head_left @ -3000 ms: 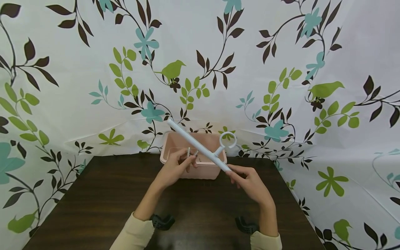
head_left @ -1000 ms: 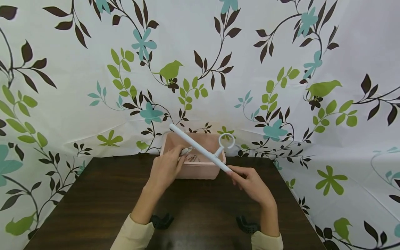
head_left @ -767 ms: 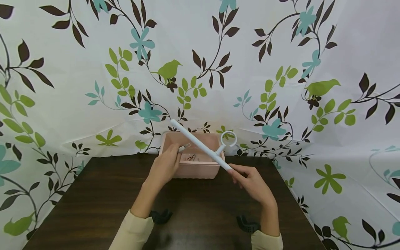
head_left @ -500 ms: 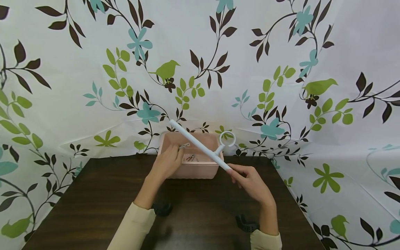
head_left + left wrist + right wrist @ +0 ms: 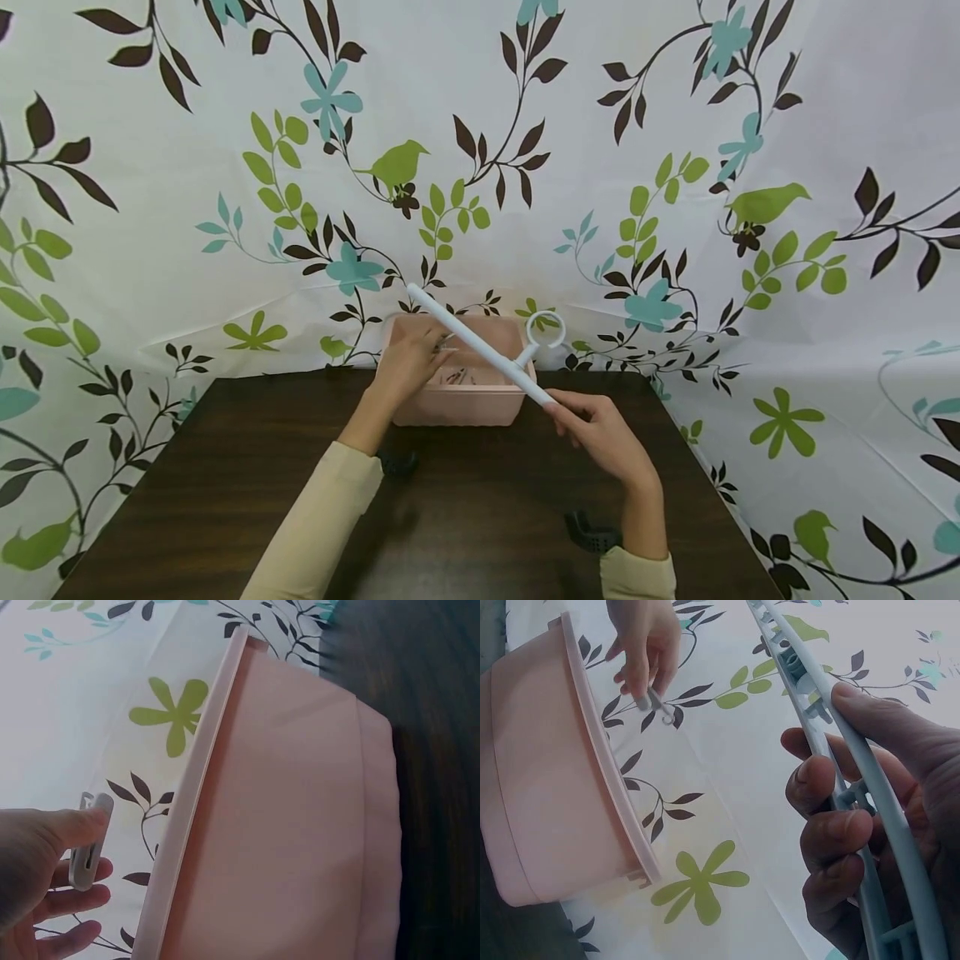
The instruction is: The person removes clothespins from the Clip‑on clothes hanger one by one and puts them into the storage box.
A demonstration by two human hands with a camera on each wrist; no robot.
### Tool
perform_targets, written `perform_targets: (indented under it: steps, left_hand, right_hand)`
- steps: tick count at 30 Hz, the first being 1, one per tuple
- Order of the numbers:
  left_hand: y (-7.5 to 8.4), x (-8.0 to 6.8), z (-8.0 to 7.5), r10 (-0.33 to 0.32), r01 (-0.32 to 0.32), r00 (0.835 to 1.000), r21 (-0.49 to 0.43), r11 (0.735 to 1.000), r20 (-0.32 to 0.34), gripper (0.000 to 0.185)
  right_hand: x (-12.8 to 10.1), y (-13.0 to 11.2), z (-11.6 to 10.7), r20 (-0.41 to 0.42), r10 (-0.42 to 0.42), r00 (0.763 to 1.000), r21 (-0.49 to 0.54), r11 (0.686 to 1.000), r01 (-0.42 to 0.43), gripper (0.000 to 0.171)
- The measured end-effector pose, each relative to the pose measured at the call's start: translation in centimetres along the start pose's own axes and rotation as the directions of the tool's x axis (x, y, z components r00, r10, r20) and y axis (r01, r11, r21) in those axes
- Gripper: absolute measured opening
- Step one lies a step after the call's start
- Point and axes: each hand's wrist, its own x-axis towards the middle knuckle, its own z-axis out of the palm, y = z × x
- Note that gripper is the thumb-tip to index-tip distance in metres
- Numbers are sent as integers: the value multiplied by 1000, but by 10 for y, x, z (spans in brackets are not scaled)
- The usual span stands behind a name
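Observation:
My right hand (image 5: 600,429) grips the lower end of a pale blue hanger (image 5: 480,343), its bar slanting up to the left and its round hook standing up at the right. The right wrist view shows the bar's ribbed hollow underside, with the thumb on one rail and curled fingers around the other. My left hand (image 5: 407,364) is raised at the pink bin's left side. It pinches a small light-grey clip (image 5: 91,844) between thumb and fingers; a small loop shows at the clip's end in the right wrist view. The hanger's bar passes in front of the bin (image 5: 459,407).
Several small thin pieces (image 5: 454,377) lie inside the pink bin, which stands at the back of the dark wooden table (image 5: 480,508). A white cloth (image 5: 247,208) printed with leaves and birds hangs behind. Black camera mounts (image 5: 591,533) sit at both wrists.
My left hand, with the clip, has moved forward and its fingers have turned toward the bin's back left. The right hand and hanger have stayed nearly still; the head view has shifted slightly.

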Motion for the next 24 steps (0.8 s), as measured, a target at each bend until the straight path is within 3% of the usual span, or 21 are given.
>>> perform_targets:
  steps: [5,10,16,24]
  left_hand:
    - [-7,9,4,11,-11,1000,32,999,4,43]
    - [-9,15,7,0,-5,998,62,998,69,40]
    - [-11,20,9,-60,49,981,60,997,184,36]
    - [-16,25,13,-79,74,963,28,997,257,35]
  right_hand:
    - [1,-1,1,6,8,1000,4,1000,-8,25]
    - [1,1,0,2,1,1000,-15,1000,-1,24]
    - [1,1,1,7,-7,1000,-17,1000,7,25]
    - [2,-1,3,7,-9,1000,-10,1000,9,24]
